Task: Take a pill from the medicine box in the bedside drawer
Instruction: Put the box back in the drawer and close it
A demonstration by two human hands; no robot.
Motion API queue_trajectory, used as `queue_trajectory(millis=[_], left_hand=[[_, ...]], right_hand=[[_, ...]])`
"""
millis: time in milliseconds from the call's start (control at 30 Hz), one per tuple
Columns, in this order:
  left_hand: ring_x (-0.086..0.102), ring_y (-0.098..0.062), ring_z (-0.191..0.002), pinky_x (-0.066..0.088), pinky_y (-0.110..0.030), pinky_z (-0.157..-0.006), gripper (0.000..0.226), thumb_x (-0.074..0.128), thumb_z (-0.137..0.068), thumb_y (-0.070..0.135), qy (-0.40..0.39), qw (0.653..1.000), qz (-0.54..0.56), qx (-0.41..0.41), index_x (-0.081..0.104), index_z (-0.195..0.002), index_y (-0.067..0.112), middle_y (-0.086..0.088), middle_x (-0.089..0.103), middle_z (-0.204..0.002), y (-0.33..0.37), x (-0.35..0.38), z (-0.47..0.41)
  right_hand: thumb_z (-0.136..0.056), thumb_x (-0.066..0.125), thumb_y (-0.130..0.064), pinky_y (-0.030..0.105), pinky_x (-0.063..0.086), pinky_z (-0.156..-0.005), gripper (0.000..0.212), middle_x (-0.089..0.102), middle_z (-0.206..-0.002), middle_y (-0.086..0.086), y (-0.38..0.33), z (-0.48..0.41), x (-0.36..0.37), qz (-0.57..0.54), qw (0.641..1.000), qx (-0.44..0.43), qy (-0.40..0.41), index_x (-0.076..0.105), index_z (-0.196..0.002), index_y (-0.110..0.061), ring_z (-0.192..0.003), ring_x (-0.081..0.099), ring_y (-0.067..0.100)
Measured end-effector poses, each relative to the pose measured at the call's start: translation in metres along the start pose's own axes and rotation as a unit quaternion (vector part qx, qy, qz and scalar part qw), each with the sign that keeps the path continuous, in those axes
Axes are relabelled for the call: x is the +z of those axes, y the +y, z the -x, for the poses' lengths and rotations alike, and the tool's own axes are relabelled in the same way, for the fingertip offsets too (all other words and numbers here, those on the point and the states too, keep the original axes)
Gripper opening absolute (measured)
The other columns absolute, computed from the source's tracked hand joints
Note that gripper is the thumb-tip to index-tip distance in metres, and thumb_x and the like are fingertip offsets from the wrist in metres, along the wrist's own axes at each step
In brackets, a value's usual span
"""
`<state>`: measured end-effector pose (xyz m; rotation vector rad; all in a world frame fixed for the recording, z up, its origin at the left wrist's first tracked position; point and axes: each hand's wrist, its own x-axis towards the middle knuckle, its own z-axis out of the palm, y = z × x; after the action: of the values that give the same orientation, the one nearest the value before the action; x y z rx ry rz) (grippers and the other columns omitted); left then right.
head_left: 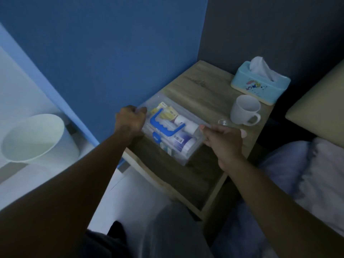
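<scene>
A clear plastic medicine box (188, 151) with a blue handle (163, 125) is held over the pulled-out bedside drawer (186, 181), partly above the edge of the wooden bedside table (202, 94). Through its lid I see white bottles and yellow packets. My left hand (130, 121) grips the box's left end. My right hand (223, 142) grips its right end. The box is tilted slightly. Its lid looks closed.
On the tabletop stand a white mug (244, 109), a light-blue tissue box (260, 84) and a small clear glassy object (223, 122). A white bin (35, 138) is on the floor at left. Bedding (307, 168) lies at right. A blue wall is behind.
</scene>
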<state>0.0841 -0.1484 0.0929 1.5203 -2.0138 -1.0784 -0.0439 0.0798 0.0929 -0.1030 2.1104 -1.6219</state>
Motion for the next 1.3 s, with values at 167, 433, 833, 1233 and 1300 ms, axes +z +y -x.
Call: queue_trajectory(millis=[167,433,833,1233,1300], left_hand=[[0.058,-0.019,-0.080,0.044,-0.028,-0.069,0.044,0.048,-0.095,0.046,-0.075,0.994,-0.073,0.026,0.066,-0.108,0.008,-0.009,0.065,-0.096,-0.032,0.011,0.018],[0.064,-0.023,-0.090,0.048,-0.027,-0.061,0.036,0.050,-0.098,0.031,-0.189,0.975,-0.095,-0.066,0.053,-0.121,0.003,-0.017,0.062,-0.108,-0.053,0.049,0.030],[0.056,-0.042,-0.117,0.046,-0.041,-0.094,0.033,0.045,-0.098,0.010,-0.152,0.975,-0.134,-0.090,0.057,-0.121,-0.011,-0.029,0.060,-0.125,-0.064,0.094,0.030],[0.054,-0.032,-0.121,0.049,-0.049,-0.100,0.045,0.053,-0.095,0.012,-0.186,0.977,-0.069,-0.071,0.041,-0.137,0.003,-0.021,0.050,-0.135,-0.071,0.087,0.034],[0.041,-0.034,-0.136,0.043,-0.052,-0.106,0.060,0.056,-0.093,0.010,-0.189,0.980,-0.057,-0.029,0.029,-0.147,0.005,-0.019,0.035,-0.150,-0.075,0.085,0.038]], right_hand=[[-0.083,0.077,-0.033,0.030,0.064,-0.072,0.023,0.077,-0.099,-0.002,0.036,0.025,0.001,0.026,0.998,0.044,-0.024,0.072,-0.103,-0.024,-0.085,0.076,0.007],[-0.086,0.072,-0.021,0.013,0.046,-0.052,0.041,0.067,-0.117,-0.002,0.082,0.019,0.015,0.011,0.993,0.113,0.024,0.062,-0.126,-0.021,-0.085,0.063,0.001],[-0.092,0.065,-0.014,0.018,0.047,-0.062,0.040,0.064,-0.128,0.006,0.122,-0.011,0.032,0.045,0.985,0.152,0.066,0.059,-0.132,-0.018,-0.107,0.063,0.015],[-0.090,0.066,-0.010,0.021,0.050,-0.071,0.053,0.060,-0.137,0.008,0.122,-0.013,0.035,0.092,0.984,0.152,0.029,0.051,-0.141,-0.019,-0.119,0.062,0.022],[-0.089,0.069,-0.012,0.026,0.049,-0.078,0.059,0.058,-0.139,0.010,0.113,-0.007,0.031,0.141,0.981,0.135,0.020,0.048,-0.144,-0.017,-0.124,0.060,0.024]])
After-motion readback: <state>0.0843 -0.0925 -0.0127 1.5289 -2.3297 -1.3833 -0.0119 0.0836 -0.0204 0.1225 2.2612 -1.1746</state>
